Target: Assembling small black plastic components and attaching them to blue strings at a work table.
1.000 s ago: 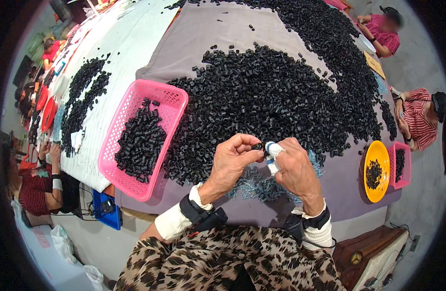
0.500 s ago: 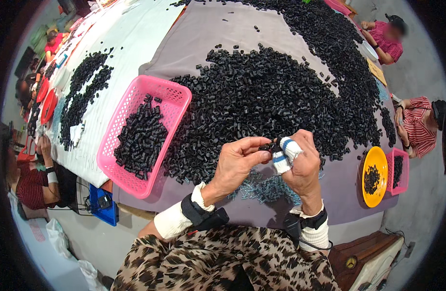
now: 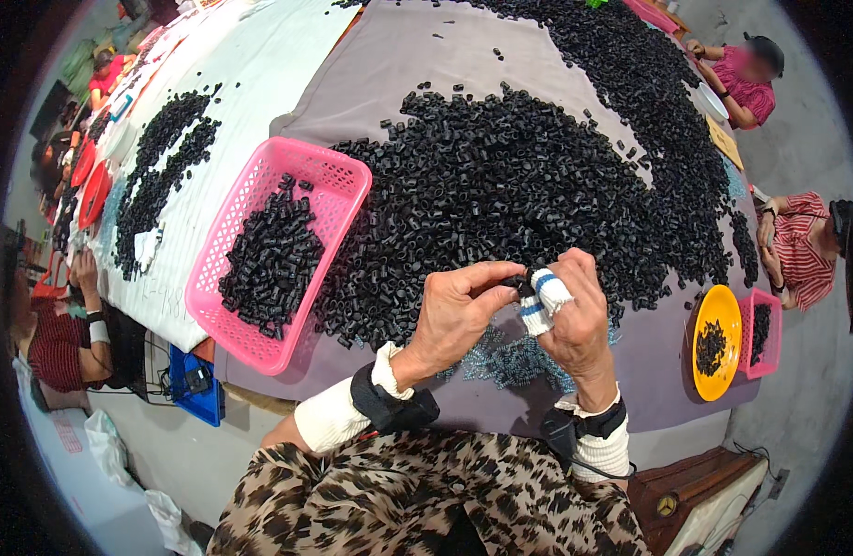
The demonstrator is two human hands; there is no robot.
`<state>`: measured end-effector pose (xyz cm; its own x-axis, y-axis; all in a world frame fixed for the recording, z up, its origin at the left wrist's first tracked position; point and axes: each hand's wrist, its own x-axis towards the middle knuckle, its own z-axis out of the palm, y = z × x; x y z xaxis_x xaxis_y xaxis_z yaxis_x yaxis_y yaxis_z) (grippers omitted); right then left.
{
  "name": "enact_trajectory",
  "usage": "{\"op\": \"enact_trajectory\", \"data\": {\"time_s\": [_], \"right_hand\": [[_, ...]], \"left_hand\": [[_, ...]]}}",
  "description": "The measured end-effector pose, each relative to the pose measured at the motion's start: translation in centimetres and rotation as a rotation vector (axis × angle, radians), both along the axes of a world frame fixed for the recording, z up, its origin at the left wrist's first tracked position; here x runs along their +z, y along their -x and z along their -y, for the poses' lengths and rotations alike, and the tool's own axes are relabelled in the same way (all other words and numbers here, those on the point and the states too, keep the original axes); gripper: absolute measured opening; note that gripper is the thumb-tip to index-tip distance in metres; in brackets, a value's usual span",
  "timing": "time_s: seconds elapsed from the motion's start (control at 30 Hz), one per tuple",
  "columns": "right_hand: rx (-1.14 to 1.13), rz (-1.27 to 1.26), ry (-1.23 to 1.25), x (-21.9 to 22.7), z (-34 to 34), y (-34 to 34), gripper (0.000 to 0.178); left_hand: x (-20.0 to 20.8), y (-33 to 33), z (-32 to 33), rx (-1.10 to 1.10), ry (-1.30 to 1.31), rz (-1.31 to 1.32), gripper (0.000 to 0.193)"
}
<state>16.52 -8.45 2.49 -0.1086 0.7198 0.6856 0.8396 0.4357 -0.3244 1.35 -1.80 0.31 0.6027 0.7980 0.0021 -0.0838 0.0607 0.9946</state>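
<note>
My left hand (image 3: 454, 310) pinches a small black plastic part (image 3: 516, 282) between thumb and forefinger. Against the same part close the fingers of my right hand (image 3: 579, 320), two of them in white finger covers with blue stripes (image 3: 543, 298). What else the fingertips hold is too small to make out. Beyond both hands spreads a large heap of short black tubular parts (image 3: 482, 185). Small bluish springs, or coil-like pieces (image 3: 505, 361), lie on the table below and between my wrists.
Left of the heap stands a pink plastic basket (image 3: 209, 310) partly filled with black parts. At the right are a yellow plate (image 3: 723, 306) and a smaller pink basket (image 3: 768, 357), both holding black pieces. Co-workers sit around the grey-and-white covered table (image 3: 649, 389).
My hands stay together at nearly the same spot, with a slight shift of the fingers around the black part. The view has tilted a little.
</note>
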Motion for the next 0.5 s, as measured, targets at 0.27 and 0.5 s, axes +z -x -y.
{"op": "enact_trajectory", "data": {"time_s": [0.27, 0.5], "right_hand": [[-0.029, 0.04, 0.081, -0.05, 0.13, -0.15, 0.03], [-0.063, 0.064, 0.103, 0.01, 0.12, -0.12, 0.031]], "left_hand": [[0.09, -0.25, -0.27, 0.032, -0.099, -0.024, 0.024], [0.29, -0.24, -0.44, 0.014, -0.187, -0.09, 0.026]]}}
